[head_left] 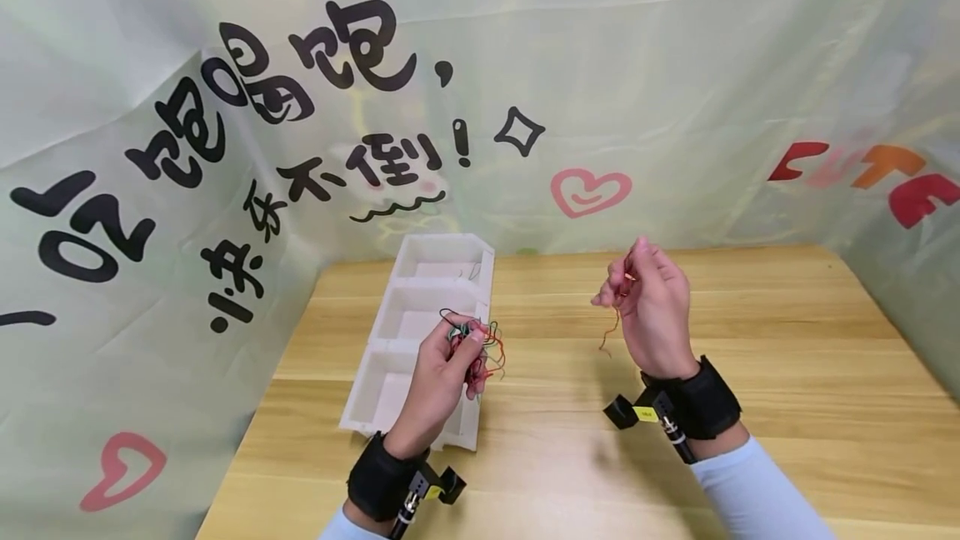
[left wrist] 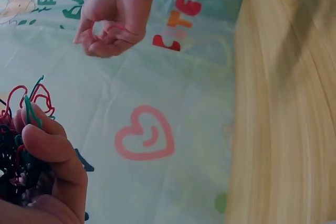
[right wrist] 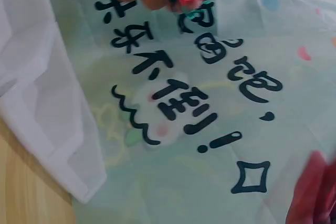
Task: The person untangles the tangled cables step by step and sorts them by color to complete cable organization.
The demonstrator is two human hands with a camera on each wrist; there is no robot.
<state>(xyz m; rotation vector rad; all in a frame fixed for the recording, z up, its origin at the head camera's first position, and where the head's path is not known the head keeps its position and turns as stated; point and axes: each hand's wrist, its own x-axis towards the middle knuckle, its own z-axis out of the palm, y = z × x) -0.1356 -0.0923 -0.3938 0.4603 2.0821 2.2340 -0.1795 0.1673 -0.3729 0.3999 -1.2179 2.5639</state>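
My left hand (head_left: 438, 373) grips a tangled bundle of thin wires (head_left: 476, 347), held above the right side of a white three-compartment tray (head_left: 429, 284). Red, green and black strands stick out past the thumb in the left wrist view, where the wires (left wrist: 11, 153) fill the palm. Off to the right, raised over the table, my right hand (head_left: 660, 315) pinches an orange-red wire (head_left: 617, 325) whose loose end dangles below the fingers. In the right wrist view only a blurred edge of the right hand (right wrist: 315, 195) shows.
A wood-grain table (head_left: 555, 423) carries the tray on its left. Thin wire strands (head_left: 474, 272) lie in the tray's far compartment. A pale printed cloth (head_left: 675, 107) with lettering and hearts hangs behind and at both sides.
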